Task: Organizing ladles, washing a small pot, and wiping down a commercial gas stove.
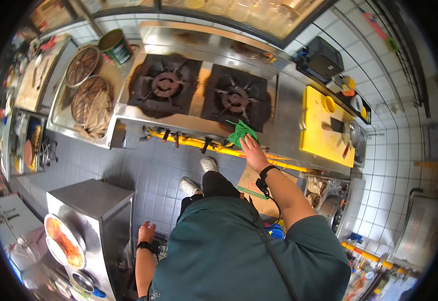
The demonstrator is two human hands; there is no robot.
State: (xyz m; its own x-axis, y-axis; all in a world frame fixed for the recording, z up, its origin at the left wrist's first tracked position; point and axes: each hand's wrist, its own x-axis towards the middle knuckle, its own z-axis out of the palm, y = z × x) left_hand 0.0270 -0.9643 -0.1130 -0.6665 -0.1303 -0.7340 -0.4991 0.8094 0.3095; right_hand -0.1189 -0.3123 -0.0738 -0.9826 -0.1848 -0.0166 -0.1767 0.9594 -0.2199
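My right hand presses a green cloth against the front edge of a steel gas stove. The cloth is bunched beneath the fingers, just in front of the right burner. On the other side of the stove top sits the left burner, and dark stains surround both. My left hand hangs low by my side with nothing in it, its fingers loosely bent. It is close to a steel cabinet.
Yellow gas pipes and valve handles run below the stove front. A yellow cutting board with a cleaver lies at right. Left stands a tray with round baskets and a large can. A cardboard box sits below the counter.
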